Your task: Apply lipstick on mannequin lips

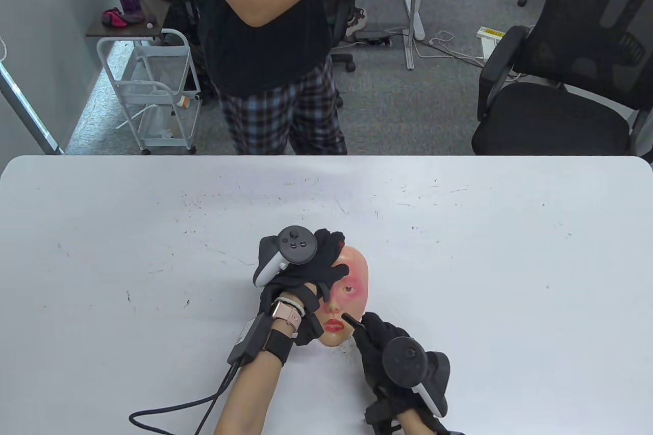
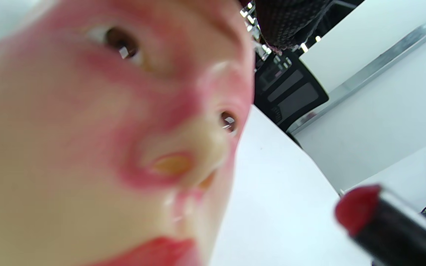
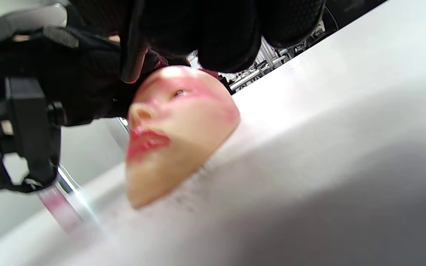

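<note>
A mannequin face (image 1: 349, 297) lies on the white table (image 1: 153, 251), chin toward me, with red lips (image 1: 334, 326) and pink-smeared cheeks. My left hand (image 1: 306, 277) rests over the face's left side and forehead and holds it. My right hand (image 1: 380, 348) grips a black lipstick (image 1: 351, 320) whose end sits just right of the lips, a little apart from them. The left wrist view shows the face (image 2: 98, 140) close up and the red lipstick tip (image 2: 357, 214) at the lower right. The right wrist view shows the face (image 3: 176, 136) and its lips (image 3: 146, 142).
A person in a black shirt and plaid trousers (image 1: 275, 47) stands beyond the table's far edge. A black office chair (image 1: 566, 83) is at the far right, a white cart (image 1: 153, 93) at the far left. A cable (image 1: 178, 404) trails from my left wrist.
</note>
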`<control>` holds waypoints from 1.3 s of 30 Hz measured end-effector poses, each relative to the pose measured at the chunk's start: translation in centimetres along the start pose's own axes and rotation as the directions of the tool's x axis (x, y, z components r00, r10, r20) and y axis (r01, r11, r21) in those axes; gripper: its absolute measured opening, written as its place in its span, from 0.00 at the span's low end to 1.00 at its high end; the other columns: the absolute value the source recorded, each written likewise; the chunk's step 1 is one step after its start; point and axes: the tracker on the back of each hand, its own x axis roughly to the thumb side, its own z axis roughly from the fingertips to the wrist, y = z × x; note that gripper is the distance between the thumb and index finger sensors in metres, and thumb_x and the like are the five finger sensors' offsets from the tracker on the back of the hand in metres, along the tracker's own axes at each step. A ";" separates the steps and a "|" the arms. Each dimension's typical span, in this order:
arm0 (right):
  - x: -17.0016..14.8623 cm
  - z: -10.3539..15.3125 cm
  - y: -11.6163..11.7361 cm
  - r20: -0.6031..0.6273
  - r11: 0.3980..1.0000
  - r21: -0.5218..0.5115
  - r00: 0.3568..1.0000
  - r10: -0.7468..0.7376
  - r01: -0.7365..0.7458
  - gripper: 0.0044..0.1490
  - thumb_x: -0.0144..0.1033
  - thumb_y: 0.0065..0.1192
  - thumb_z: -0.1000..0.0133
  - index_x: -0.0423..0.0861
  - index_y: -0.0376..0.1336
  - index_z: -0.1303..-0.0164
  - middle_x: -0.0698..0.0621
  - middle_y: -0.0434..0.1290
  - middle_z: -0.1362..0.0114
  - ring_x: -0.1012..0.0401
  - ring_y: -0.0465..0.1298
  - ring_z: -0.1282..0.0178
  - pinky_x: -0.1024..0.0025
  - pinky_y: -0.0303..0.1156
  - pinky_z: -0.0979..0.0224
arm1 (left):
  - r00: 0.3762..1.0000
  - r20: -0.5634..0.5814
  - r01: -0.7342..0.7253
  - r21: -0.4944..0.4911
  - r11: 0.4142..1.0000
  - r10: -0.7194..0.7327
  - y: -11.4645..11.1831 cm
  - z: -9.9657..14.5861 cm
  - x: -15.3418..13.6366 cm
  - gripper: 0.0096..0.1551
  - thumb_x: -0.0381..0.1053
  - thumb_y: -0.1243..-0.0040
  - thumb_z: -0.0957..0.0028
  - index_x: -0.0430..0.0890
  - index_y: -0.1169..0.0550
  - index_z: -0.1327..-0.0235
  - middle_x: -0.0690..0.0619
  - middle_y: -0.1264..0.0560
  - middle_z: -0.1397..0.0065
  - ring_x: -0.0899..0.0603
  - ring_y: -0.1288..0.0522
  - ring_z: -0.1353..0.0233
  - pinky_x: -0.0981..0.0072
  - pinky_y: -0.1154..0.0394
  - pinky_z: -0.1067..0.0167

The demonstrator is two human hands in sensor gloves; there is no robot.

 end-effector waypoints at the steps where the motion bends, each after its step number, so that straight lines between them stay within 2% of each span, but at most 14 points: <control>1: -0.2 0.0 -0.3 0.001 0.999 -0.008 0.999 -0.042 0.042 0.34 0.51 0.59 0.50 0.44 0.70 0.39 0.55 0.80 0.59 0.57 0.80 0.57 0.51 0.73 0.42 | 0.999 0.034 -0.001 0.018 1.000 0.000 0.3 0.3 0.6 0.45 0.57 0.43 0.43 0.54 0.46 0.14 0.47 0.60 0.12 0.37 0.64 0.16 0.41 0.62 0.20; 4: -1.0 0.2 -1.3 0.016 0.974 -0.041 0.975 -0.222 0.222 0.34 0.51 0.59 0.49 0.44 0.70 0.39 0.55 0.80 0.59 0.57 0.80 0.57 0.51 0.73 0.41 | 0.988 0.150 -0.031 0.086 0.996 0.018 1.2 2.3 2.9 0.43 0.57 0.43 0.43 0.53 0.44 0.14 0.46 0.57 0.12 0.36 0.61 0.16 0.41 0.60 0.20; 7: -1.8 0.3 -2.2 0.036 0.890 -0.049 0.891 -0.453 0.454 0.34 0.51 0.59 0.49 0.44 0.69 0.38 0.55 0.79 0.58 0.57 0.79 0.56 0.51 0.72 0.41 | 0.955 0.264 -0.173 0.141 0.975 0.131 1.0 5.2 3.8 0.42 0.58 0.43 0.43 0.50 0.39 0.15 0.43 0.51 0.13 0.34 0.55 0.17 0.39 0.55 0.21; 11: -2.2 0.5 -2.5 0.062 0.722 -0.016 0.721 -0.690 0.692 0.34 0.52 0.59 0.49 0.44 0.69 0.38 0.55 0.79 0.58 0.57 0.79 0.56 0.51 0.72 0.41 | 0.872 0.300 -0.411 0.023 0.911 0.386 -2.0 8.4 2.4 0.42 0.60 0.43 0.42 0.46 0.36 0.17 0.41 0.48 0.13 0.33 0.53 0.18 0.37 0.54 0.22; 15: -1.9 0.5 -1.2 0.037 0.551 0.120 0.551 -0.833 0.826 0.34 0.52 0.58 0.48 0.44 0.68 0.37 0.55 0.79 0.57 0.57 0.79 0.55 0.51 0.72 0.41 | 0.722 0.330 -0.592 -0.157 0.790 0.607 -6.1 9.8 1.6 0.42 0.61 0.44 0.42 0.46 0.37 0.16 0.40 0.48 0.13 0.32 0.53 0.17 0.37 0.53 0.22; 18: -1.5 0.4 0.2 -0.032 0.504 0.202 0.520 -0.854 0.840 0.34 0.53 0.57 0.47 0.44 0.67 0.36 0.55 0.79 0.56 0.57 0.79 0.55 0.51 0.72 0.41 | 0.608 0.332 -0.679 -0.254 0.689 0.721 -7.9 9.6 1.5 0.43 0.61 0.46 0.40 0.47 0.41 0.14 0.41 0.49 0.13 0.33 0.54 0.17 0.37 0.54 0.21; 21: -1.2 0.3 1.0 -0.063 0.555 0.263 0.588 -0.806 0.789 0.35 0.54 0.54 0.46 0.42 0.68 0.37 0.52 0.80 0.56 0.55 0.79 0.55 0.49 0.71 0.41 | 0.588 0.349 -0.690 -0.256 0.677 0.730 -8.1 9.4 0.9 0.39 0.61 0.50 0.37 0.50 0.41 0.14 0.43 0.48 0.12 0.34 0.52 0.16 0.38 0.53 0.21; 25: -0.6 0.1 1.9 0.001 0.703 0.320 0.742 -0.671 0.635 0.36 0.53 0.52 0.45 0.42 0.66 0.34 0.49 0.80 0.49 0.53 0.79 0.51 0.48 0.70 0.39 | 0.581 0.375 -0.725 -0.164 0.669 0.722 -7.9 9.6 0.1 0.32 0.59 0.50 0.37 0.50 0.32 0.20 0.45 0.38 0.16 0.36 0.42 0.19 0.40 0.44 0.23; 27: -0.4 -0.1 2.2 0.024 0.705 0.364 0.751 -0.660 0.608 0.36 0.49 0.54 0.45 0.42 0.63 0.31 0.45 0.77 0.42 0.49 0.77 0.45 0.46 0.67 0.36 | 0.547 0.384 -0.754 -0.160 0.637 0.744 -7.8 9.8 -0.2 0.30 0.55 0.46 0.38 0.48 0.28 0.24 0.45 0.36 0.18 0.36 0.41 0.20 0.40 0.44 0.23; 29: -0.1 0.1 2.2 0.045 0.735 0.378 0.781 -0.622 0.563 0.35 0.45 0.55 0.46 0.44 0.62 0.29 0.44 0.75 0.38 0.47 0.75 0.41 0.45 0.65 0.34 | 0.599 0.414 -0.729 -0.072 0.680 0.686 -7.5 10.1 -0.4 0.28 0.55 0.41 0.42 0.49 0.24 0.29 0.45 0.31 0.21 0.37 0.36 0.22 0.41 0.39 0.26; 31: 0.3 0.4 2.0 0.084 0.810 0.324 0.838 -0.539 0.489 0.34 0.43 0.56 0.47 0.46 0.63 0.30 0.44 0.75 0.37 0.47 0.76 0.41 0.46 0.67 0.35 | 0.672 0.433 -0.677 0.032 0.735 0.600 -7.1 10.5 -0.4 0.26 0.57 0.36 0.46 0.51 0.21 0.35 0.48 0.26 0.26 0.39 0.30 0.25 0.43 0.33 0.29; 35: 0.7 0.4 1.9 0.157 0.883 0.278 0.889 -0.431 0.379 0.33 0.44 0.56 0.48 0.48 0.64 0.31 0.45 0.76 0.36 0.49 0.77 0.43 0.49 0.69 0.37 | 0.757 0.433 -0.585 0.117 0.803 0.489 -6.4 10.7 0.2 0.21 0.61 0.31 0.48 0.58 0.23 0.46 0.55 0.25 0.31 0.44 0.28 0.28 0.47 0.31 0.31; 37: 0.6 0.5 1.9 0.152 0.868 0.278 0.873 -0.463 0.412 0.33 0.43 0.58 0.48 0.46 0.65 0.32 0.44 0.76 0.38 0.48 0.77 0.44 0.48 0.69 0.38 | 0.774 0.429 -0.556 0.108 0.824 0.466 -6.6 10.6 0.2 0.22 0.64 0.36 0.45 0.58 0.26 0.42 0.54 0.26 0.30 0.44 0.28 0.28 0.48 0.31 0.31; 39: 0.4 0.5 1.8 0.124 0.854 0.258 0.861 -0.493 0.451 0.35 0.44 0.57 0.48 0.43 0.64 0.31 0.45 0.77 0.38 0.49 0.78 0.44 0.49 0.70 0.38 | 0.708 0.430 -0.615 -0.015 0.788 0.561 -7.2 10.3 0.5 0.28 0.60 0.40 0.42 0.54 0.27 0.29 0.49 0.30 0.23 0.39 0.33 0.23 0.43 0.35 0.28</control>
